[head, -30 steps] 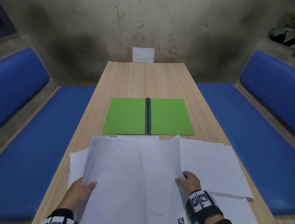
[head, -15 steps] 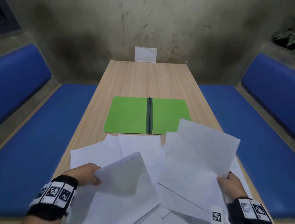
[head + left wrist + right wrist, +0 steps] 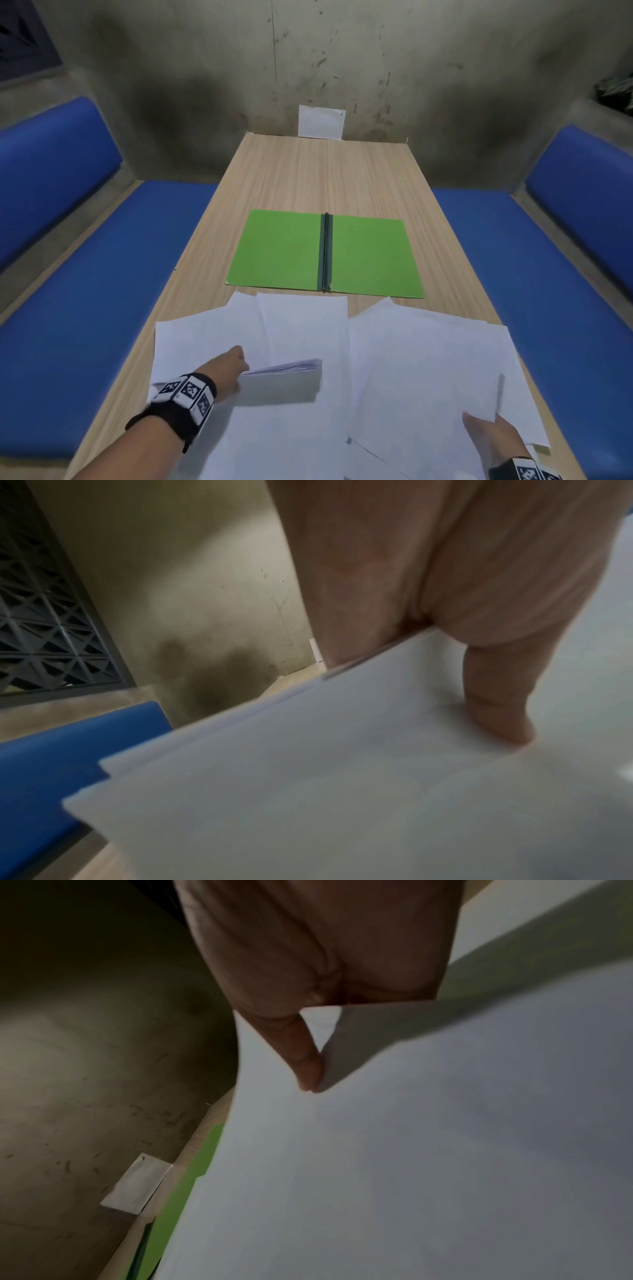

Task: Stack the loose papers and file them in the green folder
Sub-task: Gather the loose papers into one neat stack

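Observation:
The green folder (image 3: pixel 325 255) lies open and flat in the middle of the wooden table (image 3: pixel 318 171). Loose white papers (image 3: pixel 301 325) are spread over the near end of the table. My left hand (image 3: pixel 236 368) grips a small stack of sheets (image 3: pixel 284 377) by its left edge, held a little above the spread. In the left wrist view the thumb (image 3: pixel 496 712) presses on the stack's (image 3: pixel 342 791) top. My right hand (image 3: pixel 486 431) pinches the near edge of a single sheet (image 3: pixel 428 370), which lies low over the right-hand papers. The right wrist view shows the thumb (image 3: pixel 304 1066) on that sheet (image 3: pixel 411 1164).
Blue bench seats (image 3: pixel 102 291) (image 3: pixel 534 291) run along both long sides of the table, with blue backrests. A stained concrete wall closes the far end, with a small white note (image 3: pixel 321 122) stuck on it. A strip of the green folder (image 3: pixel 192 1177) shows in the right wrist view.
One stack held by both hands has split: my left hand keeps a stack and moved forward-left, my right hand took one sheet out to the right and lowered it toward the table.

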`<state>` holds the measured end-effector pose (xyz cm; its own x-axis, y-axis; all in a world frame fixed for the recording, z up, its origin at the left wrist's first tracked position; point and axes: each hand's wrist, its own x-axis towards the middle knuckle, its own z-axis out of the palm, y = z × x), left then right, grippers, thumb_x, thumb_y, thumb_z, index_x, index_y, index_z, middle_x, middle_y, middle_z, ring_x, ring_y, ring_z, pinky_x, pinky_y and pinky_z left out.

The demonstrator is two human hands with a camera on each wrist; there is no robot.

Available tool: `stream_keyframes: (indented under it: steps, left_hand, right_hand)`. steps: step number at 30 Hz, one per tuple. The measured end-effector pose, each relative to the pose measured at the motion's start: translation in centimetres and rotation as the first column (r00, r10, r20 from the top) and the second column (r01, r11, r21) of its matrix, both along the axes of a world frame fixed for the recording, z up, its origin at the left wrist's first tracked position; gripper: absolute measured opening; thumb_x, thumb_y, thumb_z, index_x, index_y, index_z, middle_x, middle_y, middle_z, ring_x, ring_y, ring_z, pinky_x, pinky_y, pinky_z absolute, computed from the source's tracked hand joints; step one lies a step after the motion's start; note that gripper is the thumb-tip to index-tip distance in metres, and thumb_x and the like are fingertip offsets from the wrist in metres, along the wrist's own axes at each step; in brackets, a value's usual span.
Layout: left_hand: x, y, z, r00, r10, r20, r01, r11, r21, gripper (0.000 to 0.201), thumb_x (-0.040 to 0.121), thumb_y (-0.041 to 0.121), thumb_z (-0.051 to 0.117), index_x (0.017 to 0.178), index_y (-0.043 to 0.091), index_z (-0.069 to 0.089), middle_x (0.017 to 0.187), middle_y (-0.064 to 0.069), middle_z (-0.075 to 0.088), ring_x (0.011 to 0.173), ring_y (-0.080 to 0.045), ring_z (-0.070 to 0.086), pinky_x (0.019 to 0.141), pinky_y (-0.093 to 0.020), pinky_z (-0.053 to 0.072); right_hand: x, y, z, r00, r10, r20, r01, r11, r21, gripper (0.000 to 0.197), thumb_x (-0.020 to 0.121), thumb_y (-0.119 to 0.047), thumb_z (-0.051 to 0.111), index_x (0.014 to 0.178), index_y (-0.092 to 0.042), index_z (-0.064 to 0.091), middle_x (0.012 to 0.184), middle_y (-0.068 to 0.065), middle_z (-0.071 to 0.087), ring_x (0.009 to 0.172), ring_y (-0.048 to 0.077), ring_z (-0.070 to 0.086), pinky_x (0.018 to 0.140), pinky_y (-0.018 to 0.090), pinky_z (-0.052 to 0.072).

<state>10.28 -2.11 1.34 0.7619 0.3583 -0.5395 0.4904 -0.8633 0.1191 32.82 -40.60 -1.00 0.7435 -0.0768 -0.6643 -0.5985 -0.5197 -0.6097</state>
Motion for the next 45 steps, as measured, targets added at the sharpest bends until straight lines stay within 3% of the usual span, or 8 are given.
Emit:
stream_keyframes:
  steps: [9,14,19,22,26,34,40,45]
  left_hand:
    - [-0.4,-2.6,3.4,0.997,-0.064,-0.034,0.064,0.998,-0.008,0.03,0.092,0.016,0.044,0.12,0.016,0.056,0.131,-0.003,0.055,0.122,-0.021,0.05,0.095,-0.03,0.039]
    - [-1.6,1.0,4.4,0.964,0.266,0.029,-0.257,0.952,-0.168,0.027,0.086,0.017,0.051,0.111,0.013,0.062,0.117,-0.004,0.063,0.102,-0.018,0.056,0.081,-0.025,0.04]
    - [-5.0,4.5,1.9,0.64,0.767,0.046,-0.688,0.599,-0.41,0.042,0.085,0.019,0.061,0.123,0.003,0.055,0.118,-0.019,0.062,0.102,-0.031,0.059,0.091,-0.036,0.044]
    - [-5.7,4.2,-0.3,0.429,0.903,0.037,-0.847,0.416,-0.332,0.064,0.07,0.029,0.062,0.127,0.002,0.053,0.128,-0.023,0.053,0.111,-0.038,0.054,0.098,-0.042,0.045]
    - [-5.6,2.9,-0.6,0.33,0.943,0.034,-0.939,0.332,-0.092,0.048,0.085,0.027,0.057,0.129,0.009,0.051,0.129,-0.021,0.033,0.119,-0.039,0.038,0.097,-0.043,0.038]
    - [-5.3,2.4,-0.4,0.444,0.836,0.324,-0.882,0.471,-0.008,0.031,0.084,0.018,0.057,0.11,0.003,0.063,0.124,-0.018,0.048,0.112,-0.035,0.041,0.09,-0.042,0.033]
    - [-5.7,3.7,2.5,0.5,0.662,0.559,-0.698,0.69,-0.193,0.024,0.086,0.005,0.059,0.103,-0.012,0.062,0.107,-0.029,0.054,0.098,-0.04,0.054,0.08,-0.039,0.038]
    - [-6.2,3.6,4.3,0.273,0.797,0.538,-0.657,0.563,-0.501,0.032,0.086,0.004,0.061,0.117,-0.005,0.059,0.113,-0.022,0.062,0.096,-0.031,0.056,0.085,-0.038,0.041]
  right_hand:
    - [0.2,-0.1,-0.7,0.997,0.068,0.023,-0.066,0.994,-0.09,0.045,0.088,-0.007,0.057,0.128,0.011,0.048,0.134,0.027,0.05,0.124,0.041,0.046,0.109,0.044,0.034]
    - [0.2,0.0,-1.1,0.994,0.1,0.033,-0.095,0.988,-0.12,0.047,0.087,-0.01,0.059,0.128,0.01,0.048,0.135,0.028,0.05,0.125,0.042,0.045,0.109,0.046,0.033]
    - [0.3,-0.2,-1.6,0.994,0.104,0.03,-0.099,0.987,-0.125,0.047,0.086,-0.008,0.06,0.127,0.011,0.048,0.134,0.028,0.05,0.124,0.041,0.046,0.109,0.045,0.033]
    - [0.3,-0.2,-1.7,0.996,0.085,0.031,-0.081,0.991,-0.105,0.043,0.086,-0.006,0.06,0.124,0.011,0.051,0.132,0.028,0.052,0.123,0.041,0.047,0.108,0.045,0.034]
    - [0.3,-0.1,-1.6,0.997,0.065,0.034,-0.061,0.994,-0.094,0.042,0.087,-0.005,0.058,0.124,0.012,0.051,0.131,0.028,0.052,0.122,0.041,0.048,0.107,0.045,0.036]
    - [-0.2,0.1,-1.0,0.998,0.028,0.048,-0.025,0.997,-0.067,0.042,0.087,-0.005,0.058,0.126,0.01,0.05,0.132,0.027,0.052,0.121,0.041,0.048,0.107,0.044,0.036]
    - [-0.6,0.2,-0.4,0.997,0.036,0.074,-0.03,0.996,-0.085,0.04,0.088,-0.005,0.055,0.125,0.01,0.05,0.132,0.027,0.052,0.122,0.039,0.048,0.104,0.041,0.035]
    - [-1.0,0.6,0.2,0.998,-0.001,0.067,0.005,0.998,-0.06,0.04,0.088,-0.005,0.054,0.125,0.011,0.05,0.132,0.027,0.052,0.121,0.04,0.048,0.104,0.041,0.035]
